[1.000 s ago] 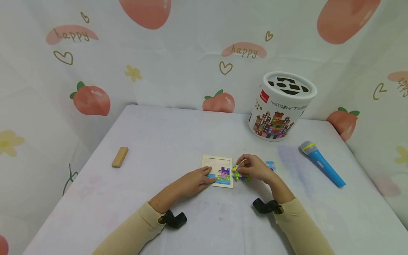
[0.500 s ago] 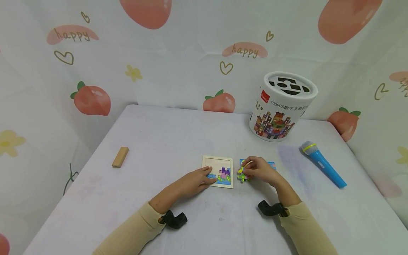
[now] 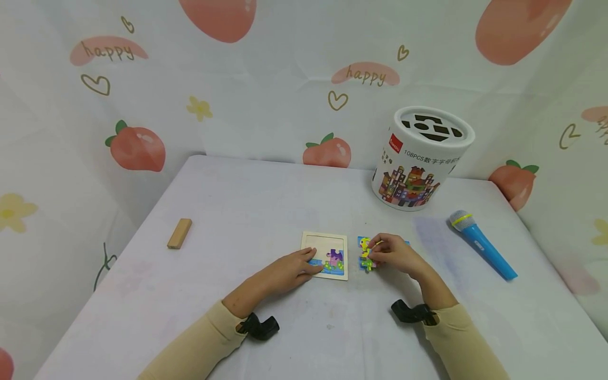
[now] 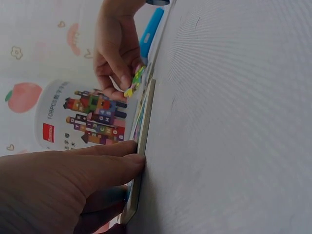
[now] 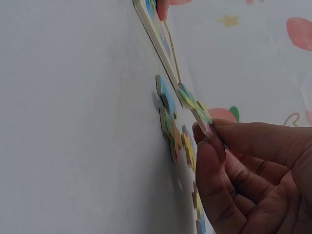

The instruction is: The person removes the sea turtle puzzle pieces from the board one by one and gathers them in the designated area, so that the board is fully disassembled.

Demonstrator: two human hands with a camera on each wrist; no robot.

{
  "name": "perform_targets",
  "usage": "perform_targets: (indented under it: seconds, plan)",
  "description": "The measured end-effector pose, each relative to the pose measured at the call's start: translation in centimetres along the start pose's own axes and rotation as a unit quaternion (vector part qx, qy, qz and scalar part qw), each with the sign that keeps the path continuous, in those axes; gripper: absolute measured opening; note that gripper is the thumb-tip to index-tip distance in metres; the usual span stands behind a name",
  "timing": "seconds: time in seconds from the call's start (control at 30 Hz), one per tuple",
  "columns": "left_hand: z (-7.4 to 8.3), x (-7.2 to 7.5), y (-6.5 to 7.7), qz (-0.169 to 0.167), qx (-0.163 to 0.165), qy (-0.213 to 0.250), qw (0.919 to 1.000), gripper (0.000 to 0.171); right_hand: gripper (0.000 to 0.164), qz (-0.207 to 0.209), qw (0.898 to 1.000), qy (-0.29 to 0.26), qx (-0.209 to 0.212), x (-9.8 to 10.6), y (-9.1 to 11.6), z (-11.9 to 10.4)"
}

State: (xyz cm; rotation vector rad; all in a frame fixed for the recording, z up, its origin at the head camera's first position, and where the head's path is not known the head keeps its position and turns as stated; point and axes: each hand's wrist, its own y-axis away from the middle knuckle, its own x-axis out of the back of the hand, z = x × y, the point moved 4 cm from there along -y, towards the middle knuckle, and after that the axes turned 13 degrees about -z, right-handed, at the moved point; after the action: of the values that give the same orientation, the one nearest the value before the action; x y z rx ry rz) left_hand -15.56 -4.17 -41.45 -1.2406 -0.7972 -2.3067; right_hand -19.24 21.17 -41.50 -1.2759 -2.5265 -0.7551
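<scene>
My left hand rests on the left side of a shallow wooden puzzle tray. In the left wrist view its fingertips press at the tray's rim and edge. Inside the tray, joined pieces with a purple and blue picture fill the lower right part. To the right of the tray, my right hand pinches a green and yellow puzzle piece between thumb and fingers, tilted above the table. Several loose puzzle pieces lie beneath and beside that hand, partly hidden by it.
Behind the right hand stands a white block bucket with a slotted lid. A blue toy microphone lies at the right, and a small wooden block at the far left. A printed cloth hangs behind the table.
My right hand has moved right, away from the tray, with the puzzle piece still pinched. More loose pieces show beside it. The left hand and tray have stayed in place.
</scene>
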Motion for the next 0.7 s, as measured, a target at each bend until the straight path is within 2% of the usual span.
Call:
perform_targets:
  seconds: [0.7]
  plan:
    - [-0.2, -0.2, -0.1, -0.001, 0.006, 0.003, 1.0000, 0.032, 0.027, 0.021, 1.000, 0.000, -0.019, 1.2, 1.3, 1.5]
